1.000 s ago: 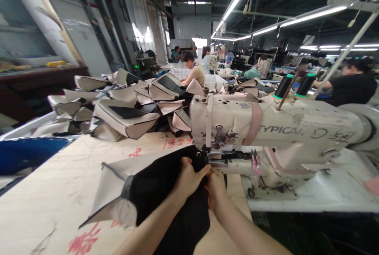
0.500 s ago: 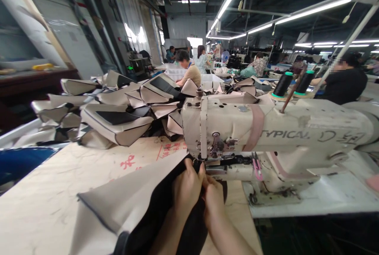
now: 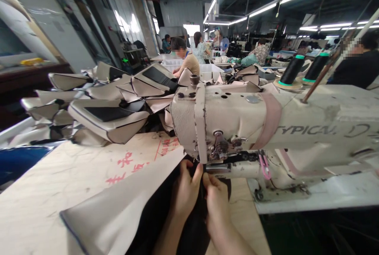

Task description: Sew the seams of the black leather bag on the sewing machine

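A cover piece of black fabric (image 3: 160, 215) joined to a beige panel (image 3: 118, 211) lies on the plywood table (image 3: 44, 203) in front of me. My left hand (image 3: 185, 192) and my right hand (image 3: 217, 201) sit side by side, both pinching the black fabric's edge right under the needle area of the cream sewing machine (image 3: 266, 128). Their fingertips almost touch the presser foot (image 3: 204, 164). My forearms run down to the bottom edge of the view.
A heap of finished beige-and-black covers (image 3: 109, 101) is piled at the table's far side. Two black thread cones (image 3: 291, 71) stand behind the machine. A blue bin (image 3: 17, 160) sits at the left. Other people work at stations farther back.
My head has come closer and lower to the machine. The beige panel has slid down and left toward me, and both hands have kept their pinch at the needle.
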`<state>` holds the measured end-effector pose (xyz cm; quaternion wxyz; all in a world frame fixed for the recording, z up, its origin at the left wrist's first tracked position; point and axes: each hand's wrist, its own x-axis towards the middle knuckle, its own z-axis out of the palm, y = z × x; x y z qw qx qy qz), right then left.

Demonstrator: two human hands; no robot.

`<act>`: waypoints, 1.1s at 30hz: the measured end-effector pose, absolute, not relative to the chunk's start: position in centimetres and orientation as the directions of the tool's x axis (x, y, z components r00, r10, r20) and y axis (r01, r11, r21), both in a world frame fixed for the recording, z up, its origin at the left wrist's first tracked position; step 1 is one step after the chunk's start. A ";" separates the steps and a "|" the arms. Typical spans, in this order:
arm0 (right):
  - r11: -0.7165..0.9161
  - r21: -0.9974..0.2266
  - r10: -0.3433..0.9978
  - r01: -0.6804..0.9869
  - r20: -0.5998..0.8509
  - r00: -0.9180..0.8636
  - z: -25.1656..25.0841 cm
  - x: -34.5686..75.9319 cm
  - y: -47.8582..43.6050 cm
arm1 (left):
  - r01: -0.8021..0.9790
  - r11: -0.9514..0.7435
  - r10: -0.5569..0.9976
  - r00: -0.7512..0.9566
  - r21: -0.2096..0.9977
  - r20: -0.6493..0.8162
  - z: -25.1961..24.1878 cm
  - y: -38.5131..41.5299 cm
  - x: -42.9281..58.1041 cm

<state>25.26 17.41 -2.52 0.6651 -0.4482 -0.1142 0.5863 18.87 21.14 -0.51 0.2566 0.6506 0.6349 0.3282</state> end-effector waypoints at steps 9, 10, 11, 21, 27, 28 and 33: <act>-0.074 -0.825 0.840 -0.560 -0.354 0.411 -2.5 25.4 17.5 | 0.399 -0.050 0.998 -0.020 0.916 0.063 -1.6 21.8 18.7; -0.066 -0.822 0.844 -0.565 -0.348 0.408 -2.5 25.3 17.5 | 0.401 -0.053 0.998 -0.005 0.915 0.060 -1.4 21.9 18.6; -0.065 -0.817 0.846 -0.573 -0.350 0.403 -2.4 25.3 17.5 | 0.398 -0.056 0.998 0.015 0.916 0.054 -1.1 21.9 18.5; -0.061 -0.783 0.854 -0.619 -0.362 0.373 -2.2 24.9 17.4 | 0.355 -0.009 0.992 0.123 0.935 -0.037 -0.6 22.3 17.8; -0.095 -0.766 0.845 -0.636 -0.400 0.355 -1.5 24.9 17.2 | 0.428 0.004 0.995 0.086 0.904 -0.045 -0.4 22.3 17.9; -0.089 -0.761 0.850 -0.643 -0.394 0.349 -1.4 24.9 17.2 | 0.435 0.005 0.996 0.079 0.901 -0.044 -0.4 22.2 17.9; -0.091 -0.794 0.850 -0.601 -0.376 0.369 -1.5 25.3 17.6 | 0.439 0.009 0.998 0.053 0.898 -0.036 -0.3 22.4 18.0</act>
